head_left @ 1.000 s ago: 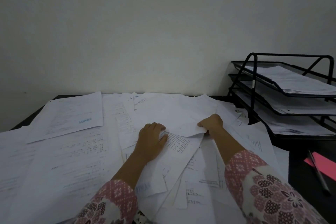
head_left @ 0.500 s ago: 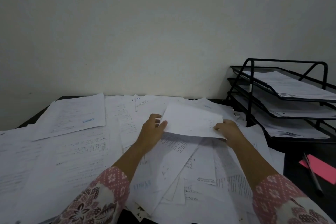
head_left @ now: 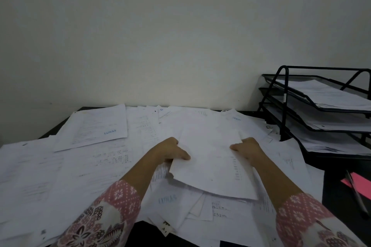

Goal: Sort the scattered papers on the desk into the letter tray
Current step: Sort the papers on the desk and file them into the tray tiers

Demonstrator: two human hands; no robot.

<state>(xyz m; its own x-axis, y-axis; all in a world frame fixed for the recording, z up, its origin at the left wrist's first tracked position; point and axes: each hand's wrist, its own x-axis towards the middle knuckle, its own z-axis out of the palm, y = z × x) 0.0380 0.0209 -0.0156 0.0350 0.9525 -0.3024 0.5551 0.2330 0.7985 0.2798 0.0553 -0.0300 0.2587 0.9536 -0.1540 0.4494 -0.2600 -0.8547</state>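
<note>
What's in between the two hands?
In the head view, a small stack of white sheets spans the gap between the left hand and right hand; each hand grips one side edge, above the scattered papers.

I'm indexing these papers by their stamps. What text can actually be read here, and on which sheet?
"LUNAS": blue stamp on the far-left sheet.
"LUNAS": blue stamp on the near sheet under the pile.
Handwritten digits on the slip: too blurred.
All other print: too small to read.

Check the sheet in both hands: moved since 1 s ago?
Yes. The held sheet has come up off the scattered papers and toward the person, between left hand and right hand; not yet toward the letter tray.
</note>
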